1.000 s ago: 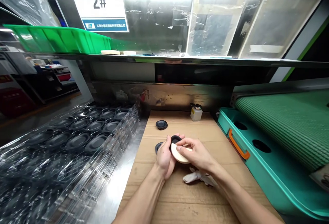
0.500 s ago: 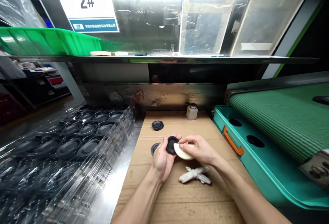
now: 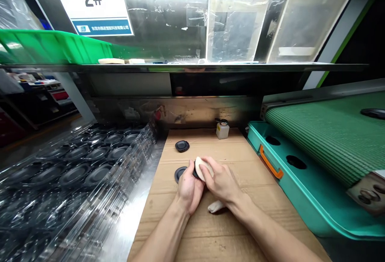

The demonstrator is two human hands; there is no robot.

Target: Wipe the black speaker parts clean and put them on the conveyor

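Note:
My left hand [image 3: 190, 187] is closed around a round black plastic part [image 3: 195, 170], mostly hidden now behind a pad. The fingers of my right hand [image 3: 221, 179] pinch that cream-white round pad [image 3: 199, 168], which is tilted and pressed against the black part's face. Just left of my left hand lies another black disc [image 3: 179, 174] on the cardboard. Farther back rests a black part [image 3: 182, 146], apparently stacked. A knotted white cloth [image 3: 215, 206] is partly covered by my right wrist.
A small white bottle [image 3: 222, 129] stands at the back of the cardboard [image 3: 168, 222]. Clear trays [image 3: 99, 198] of black parts fill the left. On the right, a teal bin [image 3: 300, 198] holds black discs below a green conveyor [image 3: 327, 133]. A shelf [image 3: 192, 68] with a green crate [image 3: 54, 47] crosses above.
My right hand has moved left and brought the pad over the black part, covering most of it. The white cloth is now largely behind my right wrist. The view has shifted slightly.

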